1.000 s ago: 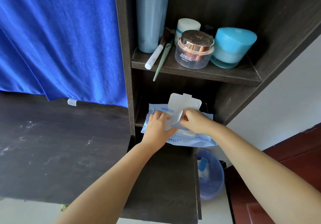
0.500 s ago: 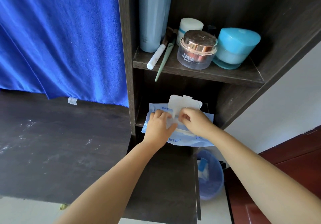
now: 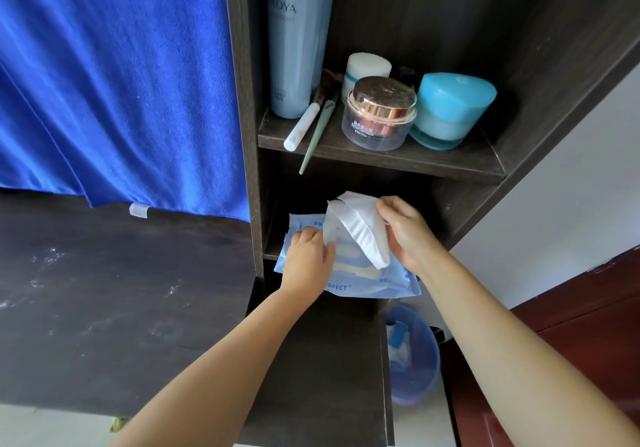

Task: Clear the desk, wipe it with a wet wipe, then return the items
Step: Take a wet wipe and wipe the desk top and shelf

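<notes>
A light-blue pack of wet wipes [image 3: 374,283] lies half on the lower shelf, its front end sticking out over the desk. My left hand [image 3: 308,259] presses down on the pack's left part. My right hand [image 3: 405,231] pinches a white wet wipe [image 3: 360,228] and holds it lifted above the pack's opening. The dark desk top [image 3: 114,294] spreads to the left, bare and marked with pale dusty smears.
The upper shelf [image 3: 398,159] carries a tall pale-blue bottle [image 3: 298,37], two brushes [image 3: 308,124], a rose-gold-lidded jar [image 3: 379,114], a white jar [image 3: 367,68] and a turquoise jar [image 3: 450,107]. A blue towel [image 3: 114,82] hangs at left. A blue bin [image 3: 412,356] stands below right.
My right hand has pulled a white wipe up and out of the pack; before, both hands were at the pack's opened flap. The left hand stays on the pack.
</notes>
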Tool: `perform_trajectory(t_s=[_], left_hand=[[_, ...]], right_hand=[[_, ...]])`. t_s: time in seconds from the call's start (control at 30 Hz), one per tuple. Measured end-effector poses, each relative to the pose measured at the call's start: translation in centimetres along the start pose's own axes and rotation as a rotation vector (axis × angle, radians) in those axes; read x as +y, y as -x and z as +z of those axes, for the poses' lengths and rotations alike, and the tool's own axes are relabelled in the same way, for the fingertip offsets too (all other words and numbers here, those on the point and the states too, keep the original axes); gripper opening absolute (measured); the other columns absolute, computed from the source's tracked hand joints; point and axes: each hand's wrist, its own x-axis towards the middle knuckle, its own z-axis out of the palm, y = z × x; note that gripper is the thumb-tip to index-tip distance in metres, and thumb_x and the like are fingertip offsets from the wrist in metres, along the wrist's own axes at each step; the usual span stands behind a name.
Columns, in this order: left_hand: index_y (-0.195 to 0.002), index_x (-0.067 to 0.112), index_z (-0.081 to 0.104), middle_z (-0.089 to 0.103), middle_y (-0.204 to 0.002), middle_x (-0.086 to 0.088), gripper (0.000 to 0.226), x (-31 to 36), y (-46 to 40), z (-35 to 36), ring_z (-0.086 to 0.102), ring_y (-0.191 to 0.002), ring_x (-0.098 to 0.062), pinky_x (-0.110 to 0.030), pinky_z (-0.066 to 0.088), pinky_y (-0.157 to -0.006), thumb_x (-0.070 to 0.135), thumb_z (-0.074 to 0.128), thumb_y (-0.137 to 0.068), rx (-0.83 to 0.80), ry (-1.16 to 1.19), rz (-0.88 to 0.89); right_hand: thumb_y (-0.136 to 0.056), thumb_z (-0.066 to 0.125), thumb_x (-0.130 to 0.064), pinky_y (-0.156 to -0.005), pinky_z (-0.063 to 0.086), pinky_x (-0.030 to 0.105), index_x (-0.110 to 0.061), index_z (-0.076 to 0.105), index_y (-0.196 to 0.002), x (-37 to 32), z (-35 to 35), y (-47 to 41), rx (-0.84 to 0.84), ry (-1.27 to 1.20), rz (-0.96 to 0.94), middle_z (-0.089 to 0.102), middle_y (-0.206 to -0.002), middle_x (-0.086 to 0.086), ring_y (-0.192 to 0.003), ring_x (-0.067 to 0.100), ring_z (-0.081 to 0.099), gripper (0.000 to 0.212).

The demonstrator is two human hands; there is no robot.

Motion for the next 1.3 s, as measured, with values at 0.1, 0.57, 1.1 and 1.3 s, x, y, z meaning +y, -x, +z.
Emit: perform_trajectory(t_s=[0.1,0.57,1.1,1.3], left_hand=[[-0.132,0.02,0.043,0.041,-0.136,0.0,0.056,-0.5,1.2,-0.3,0.032,-0.126,-0.023,-0.033,0.026,-0.103,0.051,0.051,-0.086,-0.129,-0.198,0.2],[-0.095,0.011,0.069,0.068,-0.097,-0.002,0.04,2.6,6.8,-7.5,0.058,-0.098,-0.014,-0.02,0.041,-0.087,0.03,0.034,-0.098,-0.144,0.754,-0.272],[-0.089,-0.001,0.064,0.064,-0.083,-0.01,0.025,-11.2,17.5,-22.3,0.057,-0.074,-0.014,-0.029,0.045,-0.072,0.021,0.053,-0.092,0.154,0.581,-0.387],[-0.08,0.003,0.064,0.061,-0.075,-0.012,0.022,-19.0,19.9,-27.3,0.056,-0.071,-0.021,-0.044,0.051,-0.075,0.02,0.054,-0.09,0.149,0.524,-0.445]], right_hand=[[-0.094,0.051,-0.026,-0.075,0.044,0.033,-0.022,0.061,-0.079,0.3,-0.7,1.6,-0.015,0.001,0.023,0.06,-0.088,0.003,-0.086,0.021,0.057,0.018],[-0.095,0.049,-0.027,-0.082,0.05,0.033,-0.018,0.055,-0.113,-0.3,1.8,7.6,-0.167,-0.059,-0.01,0.06,-0.117,0.006,-0.108,0.023,0.059,0.021],[-0.087,0.06,-0.03,-0.084,0.055,0.041,-0.003,0.048,-0.116,4.0,24.0,13.5,-0.703,0.135,0.161,0.064,-0.107,0.01,-0.098,0.023,0.064,0.041],[-0.09,0.044,-0.008,-0.072,0.049,0.038,-0.001,0.058,-0.085,6.6,33.0,15.8,-0.452,0.318,0.075,0.057,-0.078,0.008,-0.078,0.021,0.055,0.016]])
